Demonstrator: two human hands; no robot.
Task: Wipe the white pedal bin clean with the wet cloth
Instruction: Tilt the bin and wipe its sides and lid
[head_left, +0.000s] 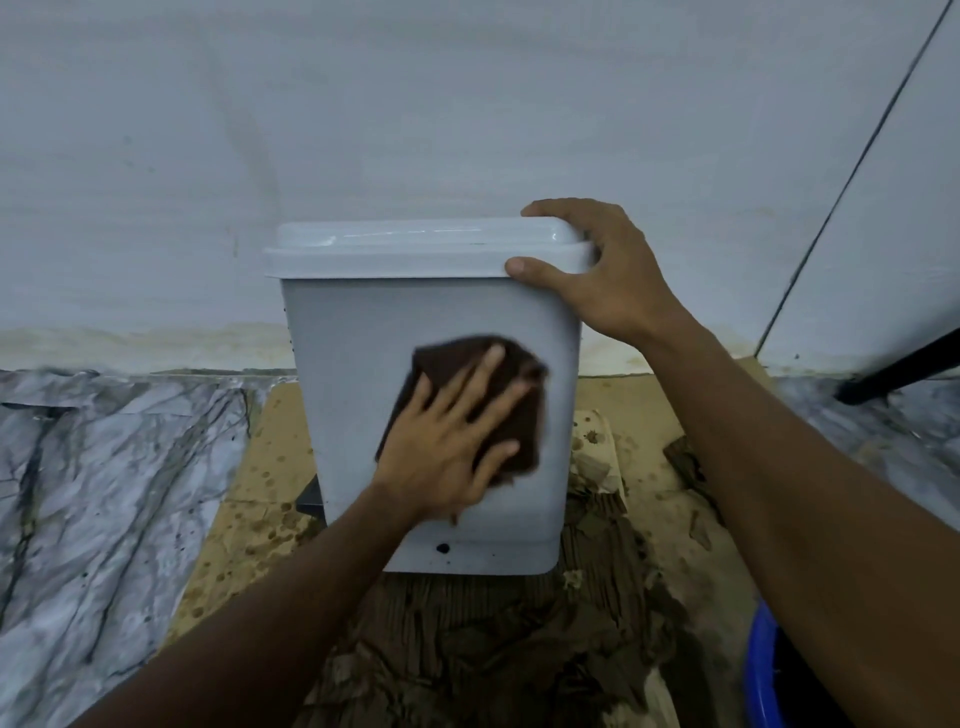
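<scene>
**While the right hand (608, 275) holds the white pedal bin (363, 338), the left hand (447, 441) presses the cloth (457, 358) on it**

Where the wall (415, 104) meets the floor (104, 467), the white pedal bin stands up straight on a sheet of brown cardboard (649, 415). Its lid (426, 239) is down. The right hand grips the top right corner of the bin. The thumb (522, 267) lies on the front edge of the rim and the other fingers curl over the lid.

The left hand is flat, with its fingers straight and spread. It presses the dark brown cloth against the front of the bin, a little to the right of the middle. The cloth sticks out above and to the right of the fingers. The hand and the cloth look a bit blurry.

A small black dot (442, 547) sits low on the front of the bin, near the bottom edge. A black part (309, 499) pokes out at the bottom left of the bin. It may be the pedal, but I cannot tell.

The cardboard is spotty and stained. The part nearest the person is torn and dark. On both sides of it the floor is grey and white like marble. A blue tub (758, 675) shows at the bottom right, partly behind the right arm. A black bar (893, 374) slants low on the right, near the wall. The wall is pale, with a yellowish stain along its bottom.
</scene>
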